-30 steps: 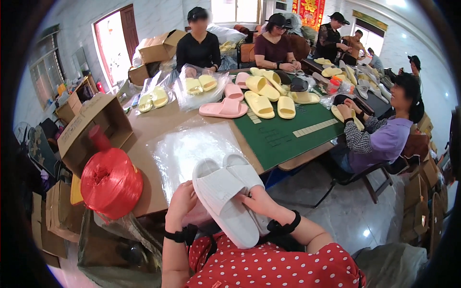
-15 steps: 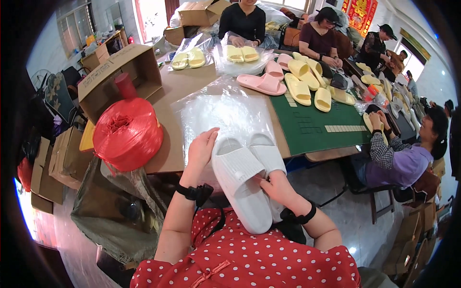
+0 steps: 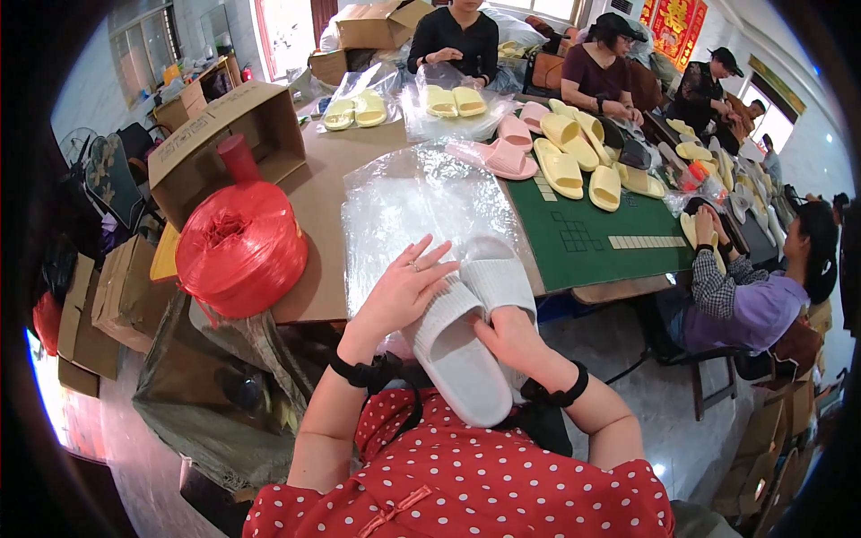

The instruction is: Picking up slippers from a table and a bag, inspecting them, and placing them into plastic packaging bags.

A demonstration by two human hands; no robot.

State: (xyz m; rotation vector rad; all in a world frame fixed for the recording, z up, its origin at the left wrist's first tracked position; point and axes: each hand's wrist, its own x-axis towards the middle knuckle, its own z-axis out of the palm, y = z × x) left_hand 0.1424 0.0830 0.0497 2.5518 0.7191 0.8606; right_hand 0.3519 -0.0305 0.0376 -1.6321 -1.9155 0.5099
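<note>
Left hand [image 3: 402, 291]: fingers spread, laid against slippers [image 3: 465, 366] | right hand [image 3: 516, 341]: fingers curled, gripping both | risk: slippers could slide apart if right grip loosens

- The left hand [image 3: 404, 289] is hiding the toe of one white slipper [image 3: 462, 363].
- The right hand [image 3: 515, 342] is covering the other white slipper's [image 3: 499, 280] opening; its fingertips are escaping me.
- At twelve o'clock, the upper edge is cutting off a co-worker's [image 3: 456, 45] head.
- At eight o'clock, a dark thing [image 3: 242, 390] is blurring inside a sack [image 3: 175, 426].
</note>
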